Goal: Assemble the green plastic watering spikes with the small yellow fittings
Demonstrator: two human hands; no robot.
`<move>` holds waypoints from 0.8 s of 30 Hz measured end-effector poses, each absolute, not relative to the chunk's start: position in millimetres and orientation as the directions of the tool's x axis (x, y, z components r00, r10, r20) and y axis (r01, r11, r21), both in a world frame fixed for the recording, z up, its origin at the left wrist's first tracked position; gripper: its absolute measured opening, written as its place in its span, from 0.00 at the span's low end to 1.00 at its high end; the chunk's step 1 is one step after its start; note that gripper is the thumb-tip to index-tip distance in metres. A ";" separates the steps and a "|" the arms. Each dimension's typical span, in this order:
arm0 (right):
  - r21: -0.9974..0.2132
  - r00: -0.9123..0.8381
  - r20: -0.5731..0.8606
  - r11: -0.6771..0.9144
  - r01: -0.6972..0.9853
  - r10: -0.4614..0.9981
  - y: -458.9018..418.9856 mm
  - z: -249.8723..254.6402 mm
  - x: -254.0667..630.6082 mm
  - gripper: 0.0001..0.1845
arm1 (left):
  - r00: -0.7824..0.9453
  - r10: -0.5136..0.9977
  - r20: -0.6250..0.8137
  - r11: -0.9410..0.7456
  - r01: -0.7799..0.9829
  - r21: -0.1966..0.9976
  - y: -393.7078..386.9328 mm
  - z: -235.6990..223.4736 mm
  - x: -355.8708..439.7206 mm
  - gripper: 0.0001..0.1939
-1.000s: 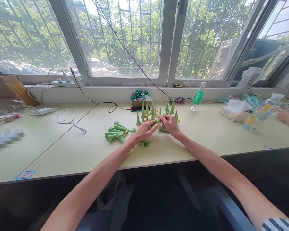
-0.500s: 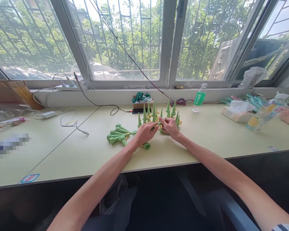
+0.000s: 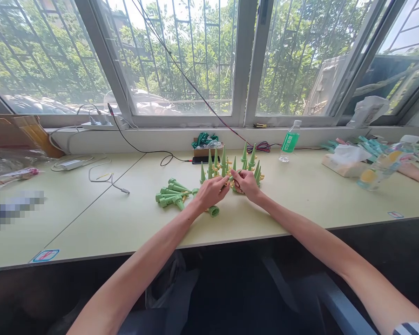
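Note:
My left hand (image 3: 212, 192) and my right hand (image 3: 246, 183) meet over the table, both closed on one green plastic watering spike with a yellow valve; the fingers cover most of it. Just behind them several green spikes (image 3: 224, 160) stand upright, points up, with small yellow valves at their sides. To the left of my left hand lies a pile of green spikes (image 3: 171, 193) on their sides. One more spike, its round threaded opening (image 3: 214, 211) facing me, lies partly under my left wrist.
Behind the spikes are a phone (image 3: 205, 159) and a small box (image 3: 207, 151) with green wrapping. A green-labelled bottle (image 3: 289, 142) stands to the right, then a tissue box (image 3: 344, 165) and a large bottle (image 3: 380, 167). Another person's arm (image 3: 417, 174) reaches in. Cables (image 3: 108, 179) lie left.
The view has shifted slightly, moving the table a little right and down in the picture. Both hands stay together on the spike, with small finger movements. The other person's hand at right has moved.

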State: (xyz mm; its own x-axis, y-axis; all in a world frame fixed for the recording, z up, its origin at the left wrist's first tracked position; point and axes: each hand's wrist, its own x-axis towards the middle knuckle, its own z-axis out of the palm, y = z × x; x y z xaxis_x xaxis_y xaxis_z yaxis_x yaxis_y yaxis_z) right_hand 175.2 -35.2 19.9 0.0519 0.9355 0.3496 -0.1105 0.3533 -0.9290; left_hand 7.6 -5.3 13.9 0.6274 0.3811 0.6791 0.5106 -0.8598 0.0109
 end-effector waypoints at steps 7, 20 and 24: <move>-0.928 0.061 0.357 0.361 -0.088 0.932 -33.8 17.9 176.7 0.29 | 0.638 0.401 0.658 -0.866 0.498 0.046 -7.4 19.5 5.5 0.17; -0.934 0.070 0.346 0.350 -0.064 0.936 -32.1 16.6 178.5 0.29 | 0.646 0.442 0.623 -0.855 0.513 0.075 -10.3 21.2 7.4 0.15; -0.935 0.071 0.350 0.354 -0.038 0.934 -32.2 16.9 178.5 0.29 | 0.644 0.444 0.623 -0.851 0.520 0.069 -10.1 20.8 7.6 0.16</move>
